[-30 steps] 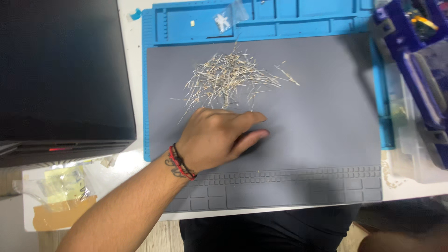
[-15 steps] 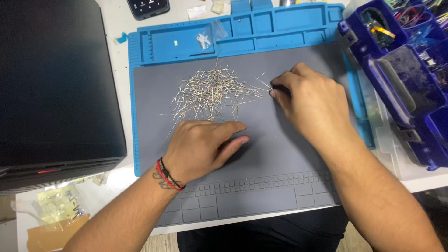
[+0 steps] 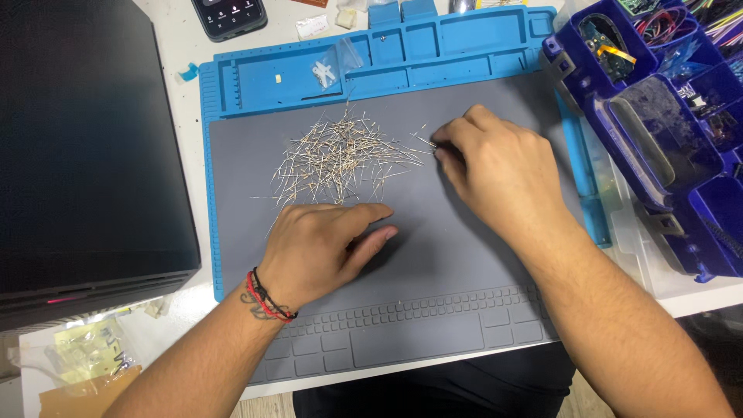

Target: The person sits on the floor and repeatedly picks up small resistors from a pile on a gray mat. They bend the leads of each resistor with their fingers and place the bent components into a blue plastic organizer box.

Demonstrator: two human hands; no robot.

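Right hand (image 3: 503, 166) beside tangled thin pins (image 3: 337, 159)

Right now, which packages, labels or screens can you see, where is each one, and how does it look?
Phone: top edge, beyond the blue mat; dark, screen lit.
Small clear bag: in the blue mat's tray, holding white parts.
Clear packets: bottom left, yellowish, crumpled.
White packet: right of the phone, small, rectangular.

A second ago only the left hand (image 3: 321, 248) lay on the grey mat (image 3: 464, 255); the right hand (image 3: 495, 166) has since come in from the right, its fingertips now at the right edge of the heap of thin metal pins (image 3: 340, 155)
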